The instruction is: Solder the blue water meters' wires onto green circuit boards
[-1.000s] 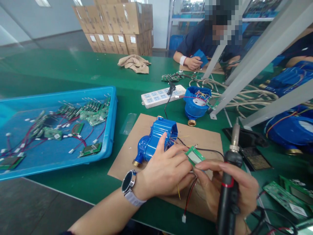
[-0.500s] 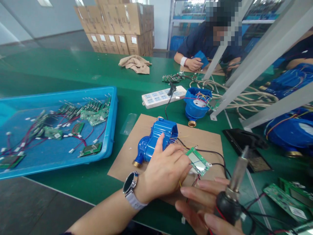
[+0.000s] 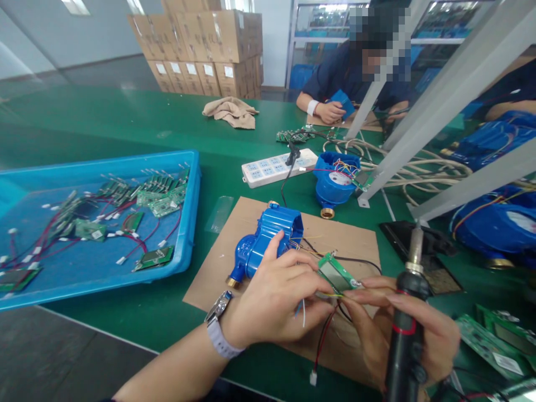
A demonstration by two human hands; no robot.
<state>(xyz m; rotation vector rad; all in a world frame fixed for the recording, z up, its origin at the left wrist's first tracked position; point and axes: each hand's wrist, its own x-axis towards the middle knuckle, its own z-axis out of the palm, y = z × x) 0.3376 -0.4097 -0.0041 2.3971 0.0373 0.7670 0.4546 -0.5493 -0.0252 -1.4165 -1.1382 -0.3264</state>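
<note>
1. Your left hand [image 3: 272, 298] grips the board [image 3: 336, 276] and wires [image 3: 304, 314].
2. Your right hand [image 3: 433, 329] holds the iron [image 3: 405, 329], fingertips at the board's right end.
3. The board is over the cardboard [image 3: 347, 234], beside the meter [image 3: 270, 237].

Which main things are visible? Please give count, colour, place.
Shallow plastic tray: one, blue, left
Circuit boards: many, green, tray, hands, right
Rounded meters: at least four, blue, centre, right
Long power strip: one, white, centre
Crumpled cloth: one, beige, background
Flat cardboard sheet: one, brown, centre
Cardboard boxes: many, brown, background
Broad table: one, green, throughout
Other people: two, dark sleeves, upper right
Slim soldering iron: one, black, right
Left hand: one, bare, centre
Right hand: one, bare, holding iron
</note>
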